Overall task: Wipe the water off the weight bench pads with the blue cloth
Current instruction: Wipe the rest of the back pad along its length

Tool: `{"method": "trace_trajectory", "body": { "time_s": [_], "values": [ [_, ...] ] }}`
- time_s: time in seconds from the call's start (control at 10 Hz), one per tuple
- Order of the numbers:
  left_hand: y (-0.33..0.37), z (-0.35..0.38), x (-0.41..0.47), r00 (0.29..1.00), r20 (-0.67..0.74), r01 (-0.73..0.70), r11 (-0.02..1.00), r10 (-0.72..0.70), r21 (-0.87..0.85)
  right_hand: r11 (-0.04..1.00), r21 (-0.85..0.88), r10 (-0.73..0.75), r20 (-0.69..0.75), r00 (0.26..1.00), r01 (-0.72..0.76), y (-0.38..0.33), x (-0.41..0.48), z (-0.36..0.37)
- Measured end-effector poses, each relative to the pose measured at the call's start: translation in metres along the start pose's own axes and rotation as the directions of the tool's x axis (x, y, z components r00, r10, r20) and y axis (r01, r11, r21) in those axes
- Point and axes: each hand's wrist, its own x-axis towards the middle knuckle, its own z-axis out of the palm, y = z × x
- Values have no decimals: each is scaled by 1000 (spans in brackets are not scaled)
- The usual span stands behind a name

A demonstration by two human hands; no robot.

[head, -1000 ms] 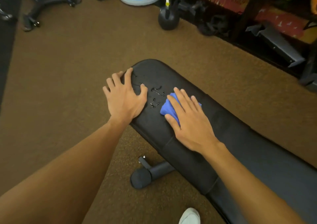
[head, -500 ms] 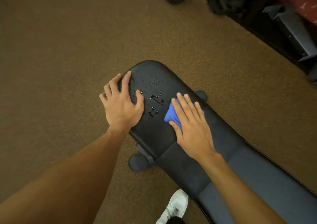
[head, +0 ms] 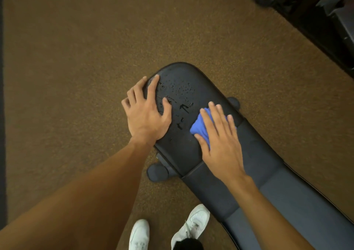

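A black weight bench pad [head: 183,81] runs from the centre toward the lower right. Water drops and small puddles [head: 182,108] lie on its rounded end. My left hand [head: 147,113] rests flat on the pad's left edge with fingers spread. My right hand [head: 220,140] presses a bunched blue cloth [head: 199,127] flat onto the pad, fingers straight over it. The cloth sits just right of the puddles. A second, greyer pad section [head: 298,202] continues to the lower right.
Brown carpet [head: 76,58] surrounds the bench. A bench foot with a rubber cap [head: 157,171] sticks out below the pad. My white shoes [head: 191,223] stand at the bottom edge. Dark gym equipment [head: 325,20] lines the upper right.
The camera has tilted down and closer, bringing my shoes into view. Both hands keep nearly the same places on the pad; the cloth stays under my right hand.
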Motion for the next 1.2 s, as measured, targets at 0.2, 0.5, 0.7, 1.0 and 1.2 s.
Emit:
{"method": "trace_trajectory", "body": {
  "time_s": [0.2, 0.5, 0.7, 1.0, 1.2],
  "values": [
    [1, -1, -1, 1000, 1, 0, 1000, 0, -12, 969, 83, 239, -78, 968, -233, -11, 31, 1],
    [0, 0, -1, 1000, -13, 4, 1000, -4, -15, 1000, 5, 27, -31, 999, -27, 6, 9, -1],
    [-1, 0, -2, 1000, -21, -4, 1000, 3, -31, 998, 7, 56, -31, 998, -56, -26, 11, 8],
    [-1, 0, -2, 1000, -17, 1, 999, -2, -46, 971, 65, 233, -91, 968, -228, -18, 41, 2],
    [-3, 1, -3, 999, -32, -3, 997, 1, -72, 999, -8, -39, 16, 999, 39, 12, 10, -8]
  ]
}}
